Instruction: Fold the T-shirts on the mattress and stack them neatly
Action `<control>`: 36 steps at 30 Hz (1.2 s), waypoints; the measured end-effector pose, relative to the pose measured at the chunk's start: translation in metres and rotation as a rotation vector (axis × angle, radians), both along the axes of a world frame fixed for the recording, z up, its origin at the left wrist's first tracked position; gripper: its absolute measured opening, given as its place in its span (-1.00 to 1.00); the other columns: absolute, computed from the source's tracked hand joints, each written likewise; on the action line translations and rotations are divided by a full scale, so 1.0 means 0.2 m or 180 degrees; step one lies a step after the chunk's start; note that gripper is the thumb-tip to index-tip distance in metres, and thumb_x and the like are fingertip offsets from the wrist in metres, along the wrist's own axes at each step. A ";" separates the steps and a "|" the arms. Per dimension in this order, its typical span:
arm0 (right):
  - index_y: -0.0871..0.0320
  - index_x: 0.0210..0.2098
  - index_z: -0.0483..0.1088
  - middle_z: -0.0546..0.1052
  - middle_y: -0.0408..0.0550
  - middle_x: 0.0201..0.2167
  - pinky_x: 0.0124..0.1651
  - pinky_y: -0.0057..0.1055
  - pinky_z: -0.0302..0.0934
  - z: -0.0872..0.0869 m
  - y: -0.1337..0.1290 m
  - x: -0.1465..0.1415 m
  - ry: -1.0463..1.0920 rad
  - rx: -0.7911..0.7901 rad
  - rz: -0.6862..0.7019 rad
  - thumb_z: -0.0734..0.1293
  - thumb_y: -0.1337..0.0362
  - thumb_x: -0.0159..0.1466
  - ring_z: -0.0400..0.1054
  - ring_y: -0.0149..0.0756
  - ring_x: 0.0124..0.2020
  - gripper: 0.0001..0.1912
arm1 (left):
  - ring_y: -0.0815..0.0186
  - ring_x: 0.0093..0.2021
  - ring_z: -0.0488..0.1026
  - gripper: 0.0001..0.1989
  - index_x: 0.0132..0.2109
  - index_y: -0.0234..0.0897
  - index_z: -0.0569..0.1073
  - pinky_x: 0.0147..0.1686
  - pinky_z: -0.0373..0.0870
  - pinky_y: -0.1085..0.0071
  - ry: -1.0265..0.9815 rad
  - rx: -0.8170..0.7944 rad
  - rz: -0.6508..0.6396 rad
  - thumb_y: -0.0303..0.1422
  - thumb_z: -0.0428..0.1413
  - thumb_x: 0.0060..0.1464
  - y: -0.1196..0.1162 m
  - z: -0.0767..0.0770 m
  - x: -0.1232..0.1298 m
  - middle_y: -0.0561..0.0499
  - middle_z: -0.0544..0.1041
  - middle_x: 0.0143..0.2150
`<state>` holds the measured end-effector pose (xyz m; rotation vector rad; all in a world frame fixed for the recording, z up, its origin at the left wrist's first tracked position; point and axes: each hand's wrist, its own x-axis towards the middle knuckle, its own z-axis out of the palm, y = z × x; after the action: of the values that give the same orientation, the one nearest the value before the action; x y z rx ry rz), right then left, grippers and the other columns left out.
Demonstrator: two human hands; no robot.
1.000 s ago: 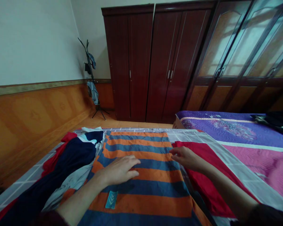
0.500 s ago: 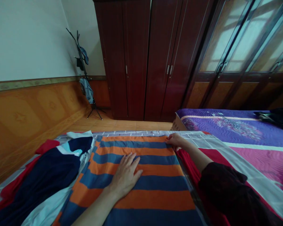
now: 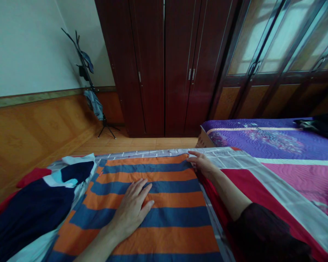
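Observation:
An orange and blue striped cloth [image 3: 164, 247] lies spread flat on the bed. My left hand [image 3: 131, 211] rests palm down on its middle, fingers spread and holding nothing. My right hand [image 3: 202, 163] reaches the cloth's far right corner, with its fingertips on the edge and no clear pinch. To the left of the cloth lies a bunched navy garment [image 3: 30, 214] with white and light blue patches. The sleeve of my dark top [image 3: 262, 233] covers my right forearm near the elbow.
The bed's grey and red checked sheet [image 3: 265, 185] runs under the cloth. To the right is a second bed with a purple and pink quilt [image 3: 273, 140], bearing a dark bundle [image 3: 319, 125]. Dark wooden wardrobes [image 3: 153, 65] and a coat stand [image 3: 84, 69] hung with clothes stand beyond.
My right hand has moved forward to the cloth's far right corner. My left hand has shifted slightly on the cloth. The view has tilted upward, and the small blue label has left the frame.

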<state>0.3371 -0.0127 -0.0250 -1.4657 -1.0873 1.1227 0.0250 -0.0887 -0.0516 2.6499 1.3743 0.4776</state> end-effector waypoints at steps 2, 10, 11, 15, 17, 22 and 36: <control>0.25 0.13 0.16 0.53 -0.04 -0.42 -0.53 -0.53 0.22 0.00 0.00 -0.02 0.0073 0.0158 -0.0012 0.33 0.29 0.09 0.38 -0.39 -0.50 -0.38 | 0.11 0.28 0.13 -0.57 0.21 -0.18 0.29 0.24 0.10 0.00 -0.0031 0.0044 -0.0024 -0.21 -0.05 0.24 0.00 0.00 0.00 -0.07 0.23 0.28; 0.19 -0.18 0.46 0.58 -0.02 -0.36 -0.45 -0.52 0.24 -0.02 0.00 -0.12 -0.0869 0.0239 0.0462 0.28 0.39 0.10 0.44 -0.34 -0.41 -0.72 | 0.11 0.30 0.08 -0.55 0.22 -0.24 0.28 0.26 0.05 0.02 0.0065 -0.0200 0.0024 -0.22 -0.05 0.23 -0.01 0.04 0.01 -0.09 0.21 0.29; 0.18 -0.23 0.49 0.57 -0.05 -0.41 -0.44 -0.52 0.23 -0.01 0.00 -0.13 -0.1126 0.0256 0.0470 0.29 0.40 0.09 0.43 -0.34 -0.42 -0.75 | 0.11 0.30 0.08 -0.55 0.22 -0.24 0.28 0.26 0.05 0.02 0.0069 -0.0208 0.0030 -0.22 -0.05 0.23 -0.01 0.04 0.01 -0.09 0.21 0.29; 0.14 -0.35 0.54 0.56 -0.05 -0.43 -0.35 -0.46 0.17 0.02 -0.03 -0.17 -0.2199 0.0371 0.0343 0.33 0.30 0.10 0.40 -0.26 -0.35 -0.84 | 0.10 0.29 0.09 -0.56 0.21 -0.22 0.29 0.26 0.05 0.01 0.0033 -0.0184 0.0022 -0.22 -0.05 0.23 -0.01 0.04 0.01 -0.09 0.21 0.29; 0.13 -0.40 0.55 0.55 -0.03 -0.43 -0.34 -0.43 0.14 0.03 -0.05 -0.17 -0.2629 0.0349 0.0335 0.34 0.23 0.09 0.40 -0.21 -0.34 -0.84 | 0.10 0.29 0.09 -0.56 0.21 -0.21 0.29 0.26 0.04 0.02 0.0021 -0.0190 0.0004 -0.21 -0.05 0.23 -0.01 0.04 0.01 -0.09 0.21 0.29; 0.10 -0.38 0.55 0.56 0.00 -0.42 -0.36 -0.42 0.11 0.03 -0.06 -0.19 -0.3305 0.0229 0.0414 0.34 0.16 0.10 0.42 -0.17 -0.33 -0.81 | 0.11 0.30 0.07 -0.56 0.22 -0.20 0.28 0.26 0.04 0.02 0.0017 -0.0181 0.0006 -0.22 -0.05 0.23 -0.01 0.04 0.01 -0.07 0.20 0.29; 0.12 -0.38 0.49 0.55 0.01 -0.34 -0.38 -0.44 0.05 0.02 -0.09 -0.22 -0.4042 0.0444 0.0266 0.21 0.24 0.22 0.43 -0.21 -0.30 -0.78 | 0.12 0.31 0.07 -0.55 0.22 -0.23 0.28 0.27 0.05 0.03 0.0073 -0.0169 0.0027 -0.22 -0.03 0.23 -0.01 0.03 0.01 -0.09 0.21 0.30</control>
<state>0.2937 -0.0305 -0.0209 -2.0367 -2.0047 0.0081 0.0264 -0.0905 -0.0452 2.6163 1.3852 0.4071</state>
